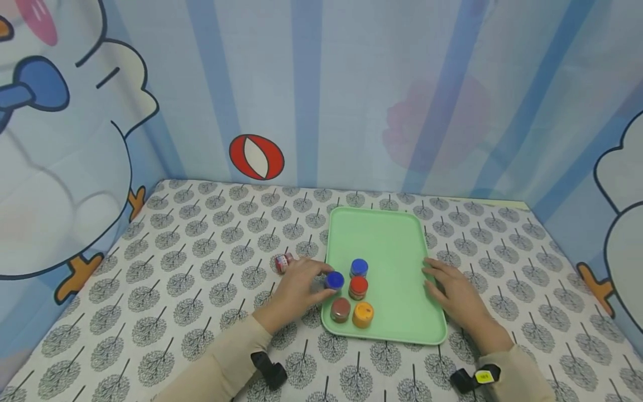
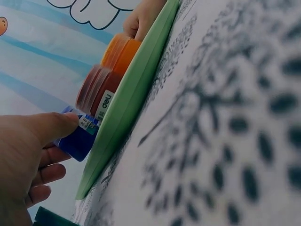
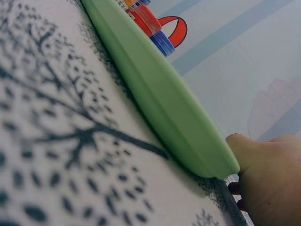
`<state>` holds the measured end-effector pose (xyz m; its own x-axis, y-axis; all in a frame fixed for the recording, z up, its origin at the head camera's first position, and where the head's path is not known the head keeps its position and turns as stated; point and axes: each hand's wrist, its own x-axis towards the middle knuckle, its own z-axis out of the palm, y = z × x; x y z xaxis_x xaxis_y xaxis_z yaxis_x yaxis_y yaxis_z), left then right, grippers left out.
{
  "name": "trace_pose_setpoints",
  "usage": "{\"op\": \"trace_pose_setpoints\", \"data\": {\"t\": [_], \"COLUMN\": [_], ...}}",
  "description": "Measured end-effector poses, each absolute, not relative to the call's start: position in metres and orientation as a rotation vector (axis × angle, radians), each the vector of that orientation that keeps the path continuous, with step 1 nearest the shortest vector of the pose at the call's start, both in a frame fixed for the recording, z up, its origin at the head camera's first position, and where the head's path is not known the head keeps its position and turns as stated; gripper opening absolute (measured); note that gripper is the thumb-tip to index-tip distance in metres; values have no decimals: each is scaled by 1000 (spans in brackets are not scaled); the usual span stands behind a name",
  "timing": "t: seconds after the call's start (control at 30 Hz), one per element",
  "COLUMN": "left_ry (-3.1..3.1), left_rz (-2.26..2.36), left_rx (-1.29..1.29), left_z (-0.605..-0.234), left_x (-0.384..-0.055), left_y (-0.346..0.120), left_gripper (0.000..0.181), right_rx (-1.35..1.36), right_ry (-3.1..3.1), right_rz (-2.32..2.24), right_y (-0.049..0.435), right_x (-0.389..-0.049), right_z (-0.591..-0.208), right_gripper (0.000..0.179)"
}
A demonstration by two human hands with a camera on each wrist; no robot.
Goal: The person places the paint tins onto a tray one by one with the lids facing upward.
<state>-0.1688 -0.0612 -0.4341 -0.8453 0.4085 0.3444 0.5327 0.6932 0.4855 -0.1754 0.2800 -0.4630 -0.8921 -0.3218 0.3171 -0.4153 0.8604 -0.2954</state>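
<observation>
In the head view my left hand (image 1: pixel 296 286) pinches a blue paint jar (image 1: pixel 335 280) between thumb and fingers at the left rim of the green tray (image 1: pixel 397 245). The left wrist view shows the thumb against the labelled side of this blue jar (image 2: pixel 81 140). On the tray, close to it, stand another blue jar (image 1: pixel 359 268), a red jar (image 1: pixel 358 287), a brownish-red jar (image 1: pixel 340 310) and an orange jar (image 1: pixel 363 314). My right hand (image 1: pixel 454 290) touches the tray's right rim with extended fingers.
A small container with a red label (image 1: pixel 283 262) lies on the patterned tablecloth (image 1: pixel 201 290), just beyond my left hand. Behind the table hangs a blue striped backdrop (image 1: pixel 346 100) with cartoon figures.
</observation>
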Motion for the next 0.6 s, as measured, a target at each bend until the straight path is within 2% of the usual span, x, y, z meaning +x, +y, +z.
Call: {"op": "trace_pose_setpoints", "data": {"t": [0.6], "left_ry": [-2705], "left_rz": [-655], "left_rx": [-794], "left_z": [-437], "left_x": [-168], "left_y": [-57], "left_gripper": [39], "right_rx": [561], "right_ry": [-2768], "right_rz": [535], "right_y": [280], "right_x": [-174], "right_z": [-462], "right_gripper": [35]}}
